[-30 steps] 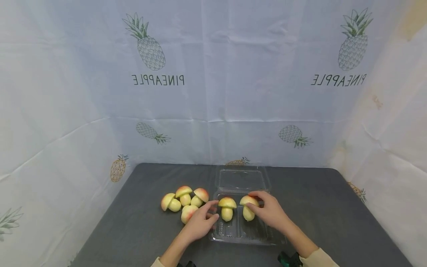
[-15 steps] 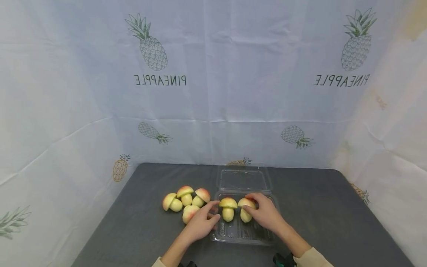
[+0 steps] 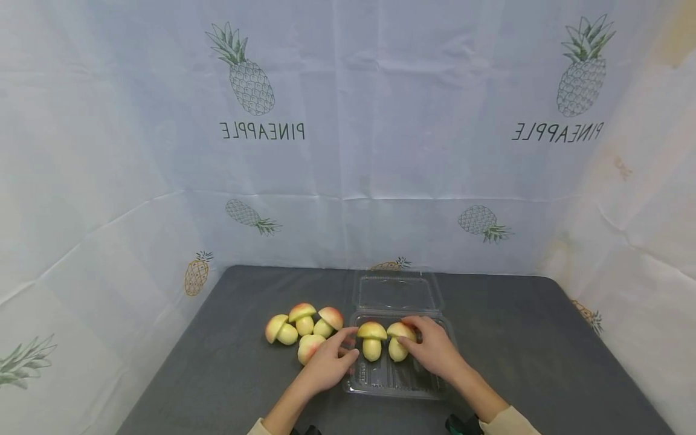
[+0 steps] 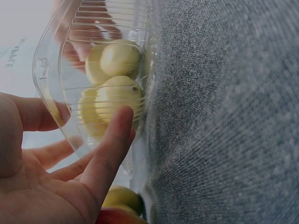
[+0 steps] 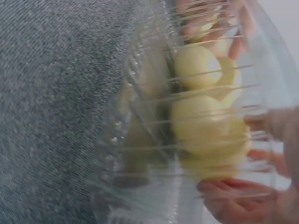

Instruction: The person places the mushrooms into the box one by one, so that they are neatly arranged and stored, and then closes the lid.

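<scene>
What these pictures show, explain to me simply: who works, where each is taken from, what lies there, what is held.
No machine here: a person works with two bare hands. The head view comes from a camera worn on the head, looking forward and down; the two close views come from cameras on the wrists, the right one blurred. On the dark table is a clear plastic box, its lid open behind it. Inside, the right hand pinches one mushroom shape, beside a second mushroom shape. Left of the box lie three more and a similar rounded piece, partly behind the left hand. That hand is at the box's left edge; whether it touches is hard to tell.
</scene>
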{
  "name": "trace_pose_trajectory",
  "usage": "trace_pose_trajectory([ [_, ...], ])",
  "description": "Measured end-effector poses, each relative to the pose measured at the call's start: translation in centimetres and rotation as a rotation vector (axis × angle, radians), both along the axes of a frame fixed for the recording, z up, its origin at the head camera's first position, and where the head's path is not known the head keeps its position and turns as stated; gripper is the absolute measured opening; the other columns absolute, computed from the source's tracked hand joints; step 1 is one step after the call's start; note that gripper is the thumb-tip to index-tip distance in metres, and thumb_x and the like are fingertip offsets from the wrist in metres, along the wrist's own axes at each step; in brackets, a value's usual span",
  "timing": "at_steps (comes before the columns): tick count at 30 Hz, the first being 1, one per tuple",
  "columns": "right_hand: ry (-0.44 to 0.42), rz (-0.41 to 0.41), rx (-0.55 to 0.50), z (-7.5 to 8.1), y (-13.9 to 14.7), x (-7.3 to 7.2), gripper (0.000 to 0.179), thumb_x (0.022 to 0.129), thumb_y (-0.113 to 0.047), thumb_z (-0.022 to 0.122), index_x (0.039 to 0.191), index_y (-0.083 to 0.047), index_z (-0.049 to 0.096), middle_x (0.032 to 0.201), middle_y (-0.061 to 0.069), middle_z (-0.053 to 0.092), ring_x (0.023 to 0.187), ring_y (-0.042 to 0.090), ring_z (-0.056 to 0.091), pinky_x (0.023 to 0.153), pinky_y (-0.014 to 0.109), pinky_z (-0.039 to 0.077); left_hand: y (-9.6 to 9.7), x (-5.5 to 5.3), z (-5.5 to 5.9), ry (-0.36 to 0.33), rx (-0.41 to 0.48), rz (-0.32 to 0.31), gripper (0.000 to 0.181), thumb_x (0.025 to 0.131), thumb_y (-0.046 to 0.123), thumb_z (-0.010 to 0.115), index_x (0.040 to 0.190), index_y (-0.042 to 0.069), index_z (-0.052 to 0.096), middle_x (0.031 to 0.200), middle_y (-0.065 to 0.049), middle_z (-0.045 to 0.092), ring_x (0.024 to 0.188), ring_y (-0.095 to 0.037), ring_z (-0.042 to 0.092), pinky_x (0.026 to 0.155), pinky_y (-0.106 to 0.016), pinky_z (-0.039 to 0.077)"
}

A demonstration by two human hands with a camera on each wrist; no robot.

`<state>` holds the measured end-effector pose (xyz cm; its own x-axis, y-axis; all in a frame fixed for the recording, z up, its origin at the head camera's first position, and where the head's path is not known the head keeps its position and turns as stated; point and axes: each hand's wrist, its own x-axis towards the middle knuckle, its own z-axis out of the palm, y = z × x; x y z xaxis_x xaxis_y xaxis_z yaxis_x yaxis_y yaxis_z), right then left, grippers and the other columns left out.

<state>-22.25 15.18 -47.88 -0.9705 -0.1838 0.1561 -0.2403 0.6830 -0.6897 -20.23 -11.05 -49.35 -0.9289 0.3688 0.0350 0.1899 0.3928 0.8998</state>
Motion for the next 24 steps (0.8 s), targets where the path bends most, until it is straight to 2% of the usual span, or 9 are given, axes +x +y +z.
trace_pose_trajectory([
  [14,0.012,0.034,0.035,2.0,1.3,1.2,0.035,0.093,-0.022,0.077,0.125,-0.011,0.069,0.124,0.005,0.064,0.115,0.030,0.062,0.089,0.044,0.056,-0.1,0.0,0.3,0.000,-0.017,0.000,0.046,0.103,0.015,0.058,0.147,0.006,0.049,0.126,-0.020,0.059,0.076,-0.017,0.067,0.063,-0.031,0.054],
  [24,0.031,0.033,0.045,3.0,3.6,2.5,0.038,0.095,-0.027,0.074,0.129,-0.014,0.067,0.126,0.006,0.064,0.115,0.030,0.062,0.093,0.048,0.054,0.0,0.0,0.3,0.000,-0.005,-0.002,0.046,0.103,0.016,0.058,0.147,0.006,0.049,0.126,-0.018,0.059,0.076,-0.017,0.067,0.063,-0.030,0.053],
])
